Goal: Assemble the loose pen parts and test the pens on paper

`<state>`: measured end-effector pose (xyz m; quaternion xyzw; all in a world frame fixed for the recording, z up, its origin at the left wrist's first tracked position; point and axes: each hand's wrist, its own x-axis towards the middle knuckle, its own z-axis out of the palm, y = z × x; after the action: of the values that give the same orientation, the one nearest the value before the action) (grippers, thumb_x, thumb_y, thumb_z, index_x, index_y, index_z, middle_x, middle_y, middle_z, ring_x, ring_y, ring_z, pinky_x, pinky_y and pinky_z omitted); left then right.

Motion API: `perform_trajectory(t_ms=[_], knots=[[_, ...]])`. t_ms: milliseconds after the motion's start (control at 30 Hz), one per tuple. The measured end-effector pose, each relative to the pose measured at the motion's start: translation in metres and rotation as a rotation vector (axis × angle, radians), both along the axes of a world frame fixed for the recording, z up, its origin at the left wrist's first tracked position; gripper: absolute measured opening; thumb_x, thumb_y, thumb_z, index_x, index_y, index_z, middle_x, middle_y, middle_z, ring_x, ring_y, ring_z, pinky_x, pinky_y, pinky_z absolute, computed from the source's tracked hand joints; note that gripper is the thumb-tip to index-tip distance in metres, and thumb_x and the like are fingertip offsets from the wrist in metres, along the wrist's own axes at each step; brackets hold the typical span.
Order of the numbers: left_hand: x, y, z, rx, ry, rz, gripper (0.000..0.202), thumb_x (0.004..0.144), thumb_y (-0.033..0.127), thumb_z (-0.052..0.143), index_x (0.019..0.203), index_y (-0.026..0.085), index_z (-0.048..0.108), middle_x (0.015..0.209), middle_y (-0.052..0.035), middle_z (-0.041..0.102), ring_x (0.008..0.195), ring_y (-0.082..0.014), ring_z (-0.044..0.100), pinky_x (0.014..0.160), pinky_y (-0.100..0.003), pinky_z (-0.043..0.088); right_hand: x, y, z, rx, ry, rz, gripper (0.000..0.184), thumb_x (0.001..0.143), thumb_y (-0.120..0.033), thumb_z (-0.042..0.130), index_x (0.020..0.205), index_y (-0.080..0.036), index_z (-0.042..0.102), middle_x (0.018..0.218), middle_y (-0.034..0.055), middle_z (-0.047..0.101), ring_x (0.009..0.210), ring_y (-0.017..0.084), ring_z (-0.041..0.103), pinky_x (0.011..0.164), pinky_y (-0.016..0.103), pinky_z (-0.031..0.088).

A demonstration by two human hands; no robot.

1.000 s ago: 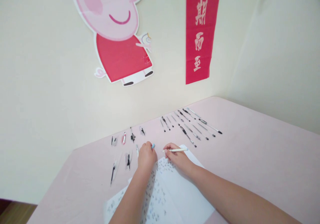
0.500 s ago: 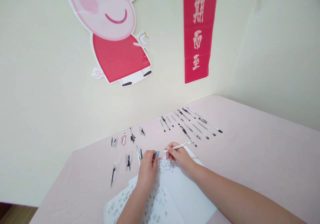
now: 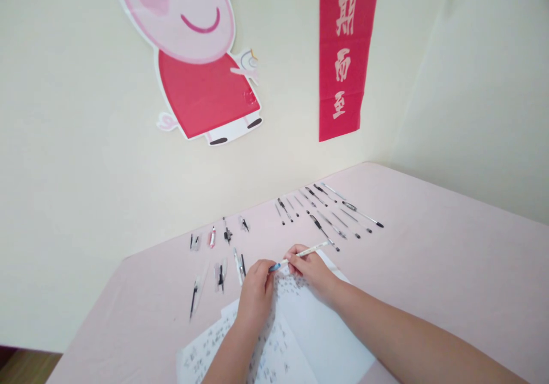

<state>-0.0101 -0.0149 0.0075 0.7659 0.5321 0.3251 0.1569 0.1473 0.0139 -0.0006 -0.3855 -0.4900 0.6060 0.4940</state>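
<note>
My right hand (image 3: pixel 305 263) is closed around a slim pale pen (image 3: pixel 315 248), held at a slant with its far end pointing up to the right. Between the fingers of my left hand (image 3: pixel 258 278) is a blue pen cap (image 3: pixel 274 267), which meets the pen's left end; whether it is fully seated I cannot tell. Both hands rest above white paper sheets (image 3: pixel 334 335) bearing rows of handwritten characters. Fingertips of the left hand are partly hidden behind its back.
Several pens and refills (image 3: pixel 322 230) lie in slanted rows at the back of the pink table (image 3: pixel 446 270). To the left are dismantled pen parts (image 3: pixel 220 275) and a red-and-white pen (image 3: pixel 213 237). A wall with a pig cutout (image 3: pixel 206 95) and red banner (image 3: pixel 346 58) borders the table.
My left hand has moved slightly right, bringing the blue cap against the end of the pen; a gap showed between them before. The right hand has barely moved.
</note>
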Motion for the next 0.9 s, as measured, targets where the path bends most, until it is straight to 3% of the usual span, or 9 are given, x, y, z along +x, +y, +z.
perform_trajectory(t_ms=[167, 367, 600, 733, 900], knots=[[0.001, -0.001, 0.003, 0.022, -0.009, -0.006, 0.018, 0.080, 0.013, 0.043, 0.090, 0.020, 0.056, 0.087, -0.0059, 0.061, 0.084, -0.0194, 0.056, 0.075, -0.034, 0.046, 0.000, 0.001, -0.002, 0.001, -0.029, 0.028, 0.025, 0.071, -0.041, 0.060, 0.076, -0.018, 0.050, 0.050, -0.0060, 0.050, 0.042, 0.008, 0.039, 0.043, 0.020, 0.029], [0.001, -0.002, 0.005, 0.009, -0.041, -0.048, 0.018, 0.084, 0.021, 0.043, 0.091, 0.019, 0.059, 0.086, -0.0070, 0.062, 0.082, -0.0190, 0.057, 0.073, -0.033, 0.047, 0.000, 0.004, -0.006, 0.077, -0.101, -0.033, 0.027, 0.067, -0.040, 0.065, 0.067, -0.017, 0.051, 0.051, -0.0063, 0.043, 0.048, 0.008, 0.038, 0.047, 0.021, 0.030], [-0.001, 0.000, -0.002, 0.006, -0.160, -0.021, 0.017, 0.082, 0.026, 0.048, 0.087, 0.019, 0.063, 0.080, -0.0045, 0.063, 0.074, -0.0165, 0.058, 0.066, -0.029, 0.047, -0.001, 0.001, 0.003, -0.065, 0.117, 0.107, 0.033, 0.067, -0.048, 0.065, 0.067, -0.017, 0.053, 0.046, -0.0047, 0.050, 0.040, 0.007, 0.039, 0.042, 0.020, 0.027], [-0.003, 0.001, -0.002, 0.009, -0.188, -0.006, 0.017, 0.081, 0.026, 0.050, 0.086, 0.019, 0.065, 0.076, -0.0042, 0.063, 0.071, -0.0160, 0.057, 0.064, -0.028, 0.046, -0.002, 0.001, 0.003, -0.117, 0.194, 0.117, 0.039, 0.073, -0.053, 0.056, 0.073, -0.014, 0.059, 0.049, -0.0012, 0.056, 0.040, 0.008, 0.043, 0.042, 0.021, 0.029], [-0.004, 0.000, 0.000, 0.043, -0.168, -0.019, 0.019, 0.082, 0.024, 0.049, 0.089, 0.019, 0.066, 0.075, -0.0039, 0.061, 0.072, -0.0161, 0.057, 0.064, -0.028, 0.046, -0.002, 0.001, 0.002, -0.123, 0.194, 0.118, 0.038, 0.071, -0.052, 0.060, 0.071, -0.014, 0.060, 0.050, -0.0006, 0.058, 0.040, 0.007, 0.045, 0.042, 0.020, 0.031]])
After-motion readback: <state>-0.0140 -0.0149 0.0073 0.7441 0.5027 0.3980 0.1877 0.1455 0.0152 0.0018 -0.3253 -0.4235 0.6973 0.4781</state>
